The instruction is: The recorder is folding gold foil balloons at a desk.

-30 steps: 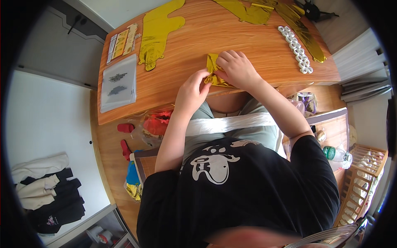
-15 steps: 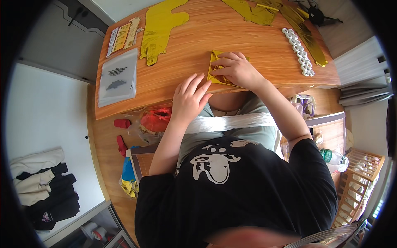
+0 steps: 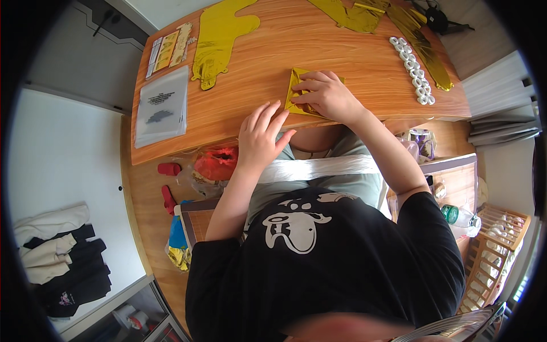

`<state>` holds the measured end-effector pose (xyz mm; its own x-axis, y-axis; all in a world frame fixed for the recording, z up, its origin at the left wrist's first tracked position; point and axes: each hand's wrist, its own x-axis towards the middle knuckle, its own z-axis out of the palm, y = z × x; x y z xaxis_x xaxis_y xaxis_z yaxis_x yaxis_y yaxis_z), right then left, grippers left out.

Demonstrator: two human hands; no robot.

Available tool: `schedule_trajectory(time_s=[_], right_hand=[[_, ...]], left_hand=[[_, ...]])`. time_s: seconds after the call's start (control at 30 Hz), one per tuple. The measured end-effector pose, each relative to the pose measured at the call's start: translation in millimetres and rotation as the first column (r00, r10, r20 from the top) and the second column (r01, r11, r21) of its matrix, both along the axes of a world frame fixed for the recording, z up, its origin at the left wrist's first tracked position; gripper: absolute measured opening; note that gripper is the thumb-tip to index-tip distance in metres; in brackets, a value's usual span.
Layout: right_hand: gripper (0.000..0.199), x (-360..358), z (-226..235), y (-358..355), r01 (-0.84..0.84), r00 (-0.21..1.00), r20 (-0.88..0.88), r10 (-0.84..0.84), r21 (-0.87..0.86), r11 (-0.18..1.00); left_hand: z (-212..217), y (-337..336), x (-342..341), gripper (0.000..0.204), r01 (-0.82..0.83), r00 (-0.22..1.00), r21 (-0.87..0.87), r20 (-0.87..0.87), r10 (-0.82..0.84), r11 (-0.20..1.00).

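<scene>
A gold foil balloon [image 3: 294,80], folded into a flat packet, lies at the table's near edge in front of me. My right hand [image 3: 329,98] rests on top of it, fingers spread and slightly bent, covering much of its right part. With fingers outstretched, my left hand [image 3: 262,132] is at the packet's lower left corner, its fingertips close to the foil; whether they touch it I cannot tell. Farther off to the left lies a flat, unfolded gold foil balloon [image 3: 219,40]. More gold foil balloons [image 3: 360,20] are spread at the far right.
A stack of clear plastic bags [image 3: 162,108] and some printed cards [image 3: 165,52] lie on the wooden table's [image 3: 273,43] left side. Small white ribbon rolls [image 3: 412,69] stand in rows at the right. White strands [image 3: 319,169] lie across my lap.
My left hand has shifted very slightly, its thumb opening a little outward. The right hand stays on the folded foil balloon.
</scene>
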<state>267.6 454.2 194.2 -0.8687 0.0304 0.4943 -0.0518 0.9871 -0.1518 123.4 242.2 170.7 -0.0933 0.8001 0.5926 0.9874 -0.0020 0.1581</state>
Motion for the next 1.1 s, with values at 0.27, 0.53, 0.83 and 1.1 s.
schedule_trajectory(time_s=[0.27,0.53,0.83,1.1], right_hand=[[0.022,-0.3,-0.1,-1.7,0.014,1.0,0.002,-0.013,-0.005,1.0],[0.022,0.9,-0.3,-0.9,0.014,1.0,-0.007,-0.014,0.008,1.0],[0.013,2.0,9.9,-8.7,0.146,0.989,-0.015,-0.146,-0.049,0.988],[0.015,26.6,15.5,-7.9,0.078,0.993,0.099,-0.066,-0.12,0.99]], left_hand=[[-7.2,2.9,2.9,0.045,-0.004,0.99,0.033,0.143,-0.001,0.999],[9.1,11.8,12.8,0.046,-0.078,0.986,0.0,0.147,0.077,0.997],[10.8,12.8,8.1,0.037,-0.001,1.0,-0.02,0.0,0.001,1.0],[23.6,27.9,2.7,0.017,0.269,0.961,-0.135,-0.022,-0.274,0.954]])
